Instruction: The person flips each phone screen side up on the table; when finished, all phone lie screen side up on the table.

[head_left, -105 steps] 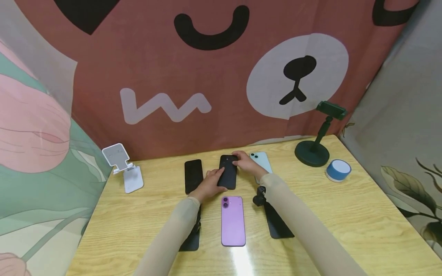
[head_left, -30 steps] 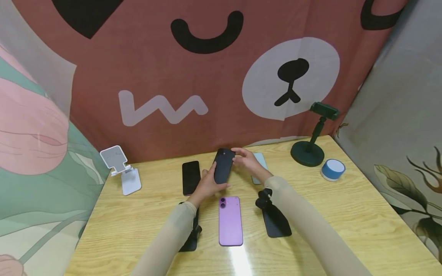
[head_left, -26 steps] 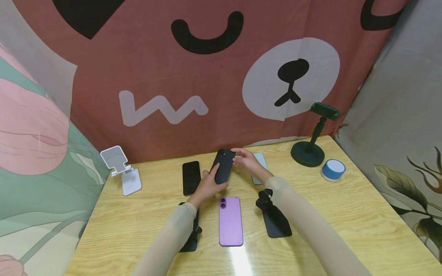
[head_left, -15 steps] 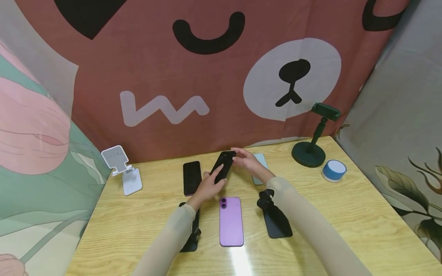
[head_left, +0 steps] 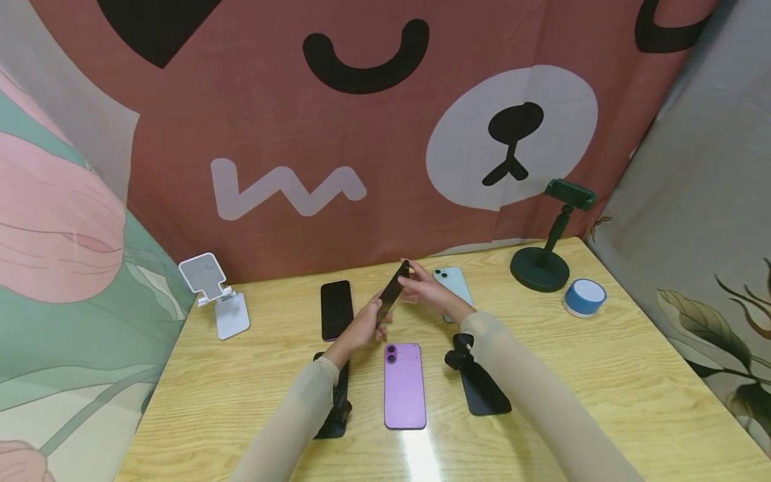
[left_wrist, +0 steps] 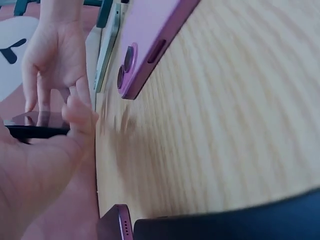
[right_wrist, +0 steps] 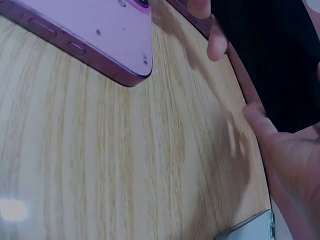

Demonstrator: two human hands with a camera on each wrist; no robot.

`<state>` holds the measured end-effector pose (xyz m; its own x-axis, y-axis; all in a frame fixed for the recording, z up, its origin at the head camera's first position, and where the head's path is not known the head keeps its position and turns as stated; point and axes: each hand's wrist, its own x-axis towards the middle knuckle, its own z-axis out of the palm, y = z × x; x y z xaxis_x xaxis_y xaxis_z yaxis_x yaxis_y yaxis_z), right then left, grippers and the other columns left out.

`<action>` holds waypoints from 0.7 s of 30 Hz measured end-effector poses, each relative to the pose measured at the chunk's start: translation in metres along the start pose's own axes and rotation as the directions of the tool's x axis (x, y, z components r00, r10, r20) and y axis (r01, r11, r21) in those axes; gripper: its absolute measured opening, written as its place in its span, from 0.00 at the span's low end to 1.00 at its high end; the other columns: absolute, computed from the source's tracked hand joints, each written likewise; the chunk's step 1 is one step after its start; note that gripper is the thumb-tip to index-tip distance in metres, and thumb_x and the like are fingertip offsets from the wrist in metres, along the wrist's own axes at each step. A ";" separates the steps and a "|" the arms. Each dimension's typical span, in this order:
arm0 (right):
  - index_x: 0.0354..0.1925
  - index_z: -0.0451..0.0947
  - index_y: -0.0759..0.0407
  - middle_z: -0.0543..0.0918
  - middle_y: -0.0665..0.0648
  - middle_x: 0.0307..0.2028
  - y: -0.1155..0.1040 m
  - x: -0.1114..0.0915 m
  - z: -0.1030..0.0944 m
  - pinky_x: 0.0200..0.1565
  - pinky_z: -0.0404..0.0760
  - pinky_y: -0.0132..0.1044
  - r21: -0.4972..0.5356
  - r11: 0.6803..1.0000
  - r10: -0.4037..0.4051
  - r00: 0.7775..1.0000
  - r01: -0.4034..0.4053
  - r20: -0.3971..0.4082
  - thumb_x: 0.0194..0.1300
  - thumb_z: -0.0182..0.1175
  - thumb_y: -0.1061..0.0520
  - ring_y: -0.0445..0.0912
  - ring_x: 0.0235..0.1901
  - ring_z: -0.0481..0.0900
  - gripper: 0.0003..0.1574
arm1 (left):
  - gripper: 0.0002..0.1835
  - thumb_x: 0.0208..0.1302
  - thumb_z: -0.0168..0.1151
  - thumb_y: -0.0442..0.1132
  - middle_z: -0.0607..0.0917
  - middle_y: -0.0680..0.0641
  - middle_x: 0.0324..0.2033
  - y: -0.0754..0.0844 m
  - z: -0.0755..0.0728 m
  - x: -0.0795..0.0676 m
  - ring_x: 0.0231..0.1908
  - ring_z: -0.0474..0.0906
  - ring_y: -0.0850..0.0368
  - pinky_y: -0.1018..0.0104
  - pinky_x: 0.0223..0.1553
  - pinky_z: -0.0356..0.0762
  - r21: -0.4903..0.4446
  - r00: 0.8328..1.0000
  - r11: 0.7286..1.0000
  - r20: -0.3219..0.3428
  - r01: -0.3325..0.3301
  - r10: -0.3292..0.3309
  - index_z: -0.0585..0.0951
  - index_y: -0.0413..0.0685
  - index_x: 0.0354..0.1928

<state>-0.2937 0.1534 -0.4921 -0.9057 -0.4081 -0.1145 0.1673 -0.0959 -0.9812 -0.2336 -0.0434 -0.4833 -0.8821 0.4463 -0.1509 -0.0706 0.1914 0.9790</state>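
A black phone (head_left: 392,294) is raised over the far middle of the table, tilted so that it shows almost edge-on in the head view. My left hand (head_left: 363,327) grips its near end, while my right hand (head_left: 429,289) pinches the far end between thumb and fingers. In the right wrist view one broad dark face of that phone (right_wrist: 270,60) appears, with right-hand fingers at its edge. Below it on the table lies a purple phone (head_left: 405,391), back up. A light blue phone (head_left: 456,284) lies behind my right hand, partly covered.
Another black phone (head_left: 336,310) lies left of my hands. Two more dark phones, one (head_left: 331,426) under my left forearm and one (head_left: 486,391) beside my right, are partly hidden. A white stand (head_left: 231,314), a green stand (head_left: 540,269) and a blue-white round object (head_left: 584,298) stand farther out.
The black phone, earlier flat on the table with its camera side up, has been lifted and turned onto its edge between both hands. More of the light blue phone shows than half a second ago.
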 end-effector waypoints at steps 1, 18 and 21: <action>0.75 0.39 0.52 0.56 0.71 0.64 0.001 0.001 0.000 0.60 0.66 0.55 -0.003 1.000 -0.002 1.000 0.002 -0.008 0.72 0.49 0.59 0.64 0.59 0.67 0.42 | 0.28 0.74 0.24 0.45 0.71 0.30 0.46 0.000 0.000 0.000 0.27 0.71 0.52 0.67 0.25 0.71 -0.072 1.000 0.997 0.013 0.023 -0.022 0.50 0.52 0.74; 0.70 0.60 0.51 0.58 0.66 0.66 -0.001 -0.002 -0.006 0.58 0.70 0.50 -0.136 0.991 -0.011 0.979 -0.017 -0.206 0.67 0.55 0.65 0.54 0.55 0.70 0.36 | 0.26 0.78 0.26 0.45 0.61 0.31 0.66 -0.004 -0.010 -0.001 0.57 0.67 0.29 0.54 0.47 0.78 -0.575 0.997 0.817 0.072 0.050 -0.010 0.49 0.48 0.73; 0.69 0.63 0.52 0.62 0.64 0.64 -0.001 -0.003 -0.007 0.57 0.70 0.52 -0.125 0.992 -0.023 0.975 -0.006 -0.223 0.67 0.54 0.64 0.54 0.55 0.70 0.33 | 0.26 0.78 0.28 0.41 0.60 0.33 0.67 -0.006 -0.009 0.000 0.54 0.73 0.40 0.58 0.43 0.80 -0.537 0.999 0.843 0.029 0.028 -0.014 0.48 0.45 0.74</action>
<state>-0.2943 0.1612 -0.4923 -0.9733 -0.1929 -0.1240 0.1223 0.0207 -0.9923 -0.2379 -0.0527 -0.4885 -0.8672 0.4684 -0.1689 -0.3342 -0.2959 0.8949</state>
